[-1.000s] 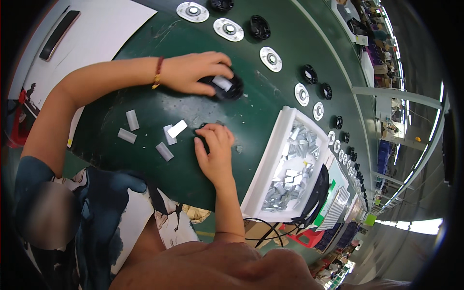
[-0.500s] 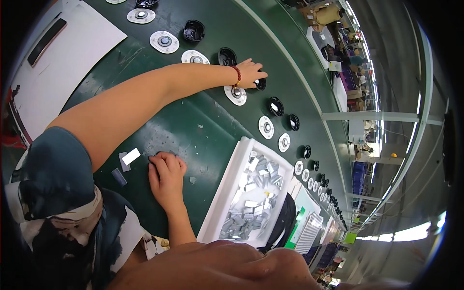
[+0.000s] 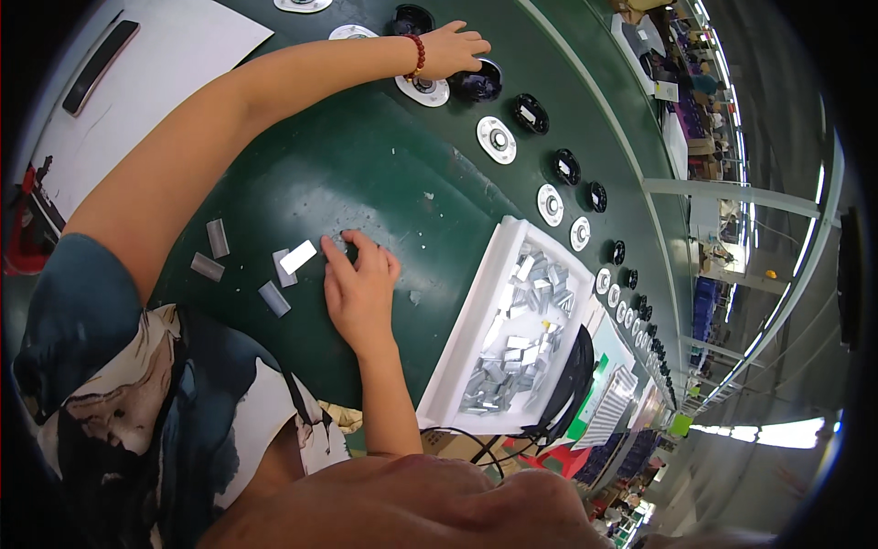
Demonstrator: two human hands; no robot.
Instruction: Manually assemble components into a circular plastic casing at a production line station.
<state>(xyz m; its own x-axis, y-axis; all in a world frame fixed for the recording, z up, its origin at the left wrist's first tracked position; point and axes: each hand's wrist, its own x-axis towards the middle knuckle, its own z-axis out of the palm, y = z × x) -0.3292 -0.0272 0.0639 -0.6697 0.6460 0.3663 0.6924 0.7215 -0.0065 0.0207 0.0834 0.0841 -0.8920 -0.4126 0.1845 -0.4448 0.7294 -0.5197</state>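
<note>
My left hand point(image 3: 453, 52), with a red bead bracelet, reaches across the green surface. Its fingers are outstretched beside and above a glossy black round cup point(image 3: 480, 82); no grip shows. Below the wrist lies a white oval disc with a metal centre point(image 3: 423, 90). The neighbouring black cup point(image 3: 530, 114) has a small pale piece inside. My right hand point(image 3: 362, 293) rests on the near surface, thumb and forefinger apart, close to a bright white rectangular piece point(image 3: 298, 257). That piece overlaps a grey metallic piece point(image 3: 283, 271); another grey piece point(image 3: 273, 299) lies nearby.
A white tray point(image 3: 448, 361) of small metallic pieces stands right of my right hand. Rows of black cups point(image 3: 566, 166) and white discs point(image 3: 550, 205) stretch away to the right. A phone point(image 3: 102, 67) lies on a white sheet point(image 3: 183, 37) at upper left.
My left hand has moved from the cup with the pale piece to the cup left of it. My right hand's fingers have spread. The whole view has shifted, uncovering two more grey pieces.
</note>
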